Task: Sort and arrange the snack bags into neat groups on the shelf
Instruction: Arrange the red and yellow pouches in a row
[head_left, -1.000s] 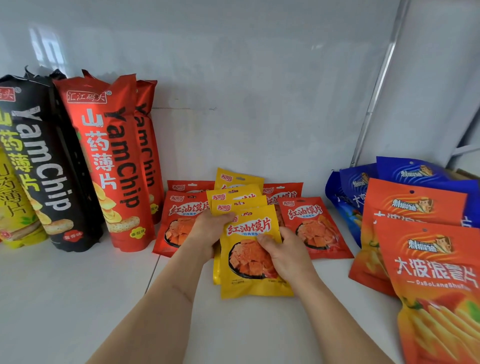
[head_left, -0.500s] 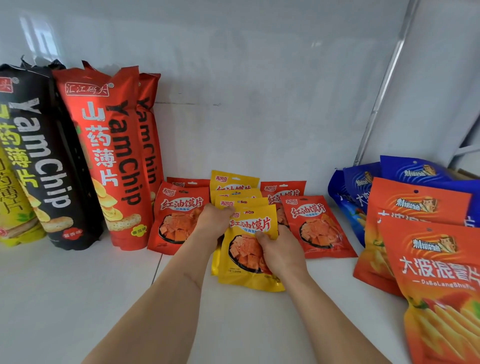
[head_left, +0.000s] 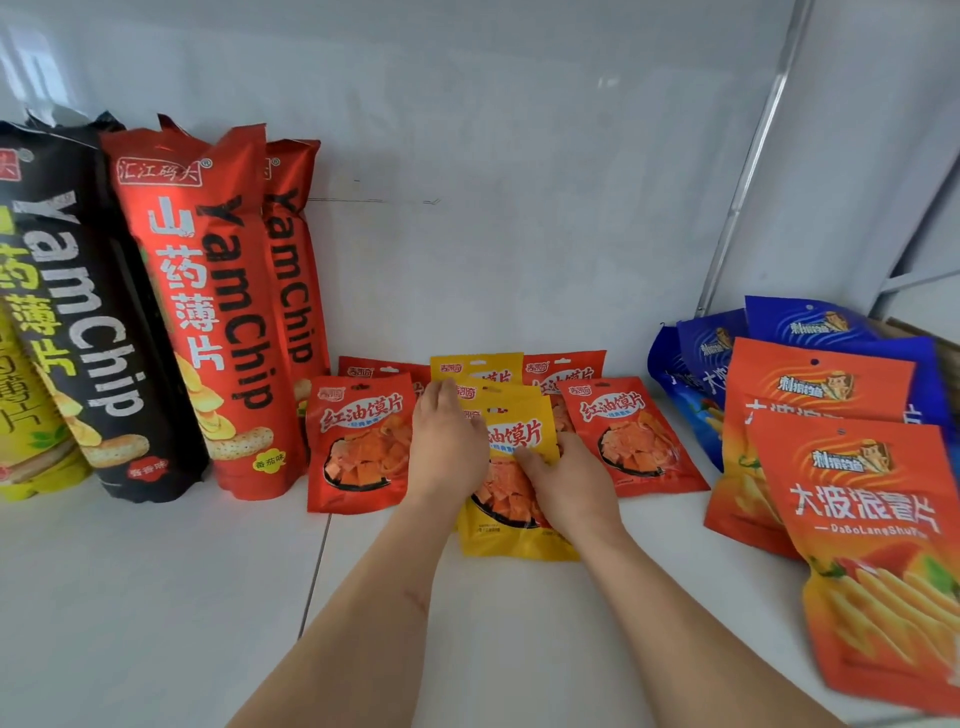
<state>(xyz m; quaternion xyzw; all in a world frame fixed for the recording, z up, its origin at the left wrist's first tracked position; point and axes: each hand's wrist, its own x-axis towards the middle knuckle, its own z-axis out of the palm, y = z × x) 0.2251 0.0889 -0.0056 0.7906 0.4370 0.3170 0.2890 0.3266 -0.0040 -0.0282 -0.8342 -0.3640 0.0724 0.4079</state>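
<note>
Several small yellow snack bags stand overlapped in a row at the middle of the white shelf (head_left: 156, 597), the front yellow bag (head_left: 514, 538) nearest me. My left hand (head_left: 447, 441) lies over the left side of this stack, fingers stretched toward the bags behind. My right hand (head_left: 569, 483) grips the front yellow bag at its right edge, thumb on its face. A small red bag (head_left: 358, 447) leans to the left of the stack and another small red bag (head_left: 631, 441) to the right, with more red ones behind.
Tall YamChip bags stand at the left: red (head_left: 208, 312), black (head_left: 88, 322) and yellow-green (head_left: 26, 415). Orange fries bags (head_left: 872, 519) and blue bags (head_left: 810, 322) lean at the right. A metal post (head_left: 748, 182) rises behind them, against the white back wall.
Both hands pushed the front yellow bag back toward the wall, tighter against the yellow bags behind. My left hand slid from the bag's left edge up over the stack.
</note>
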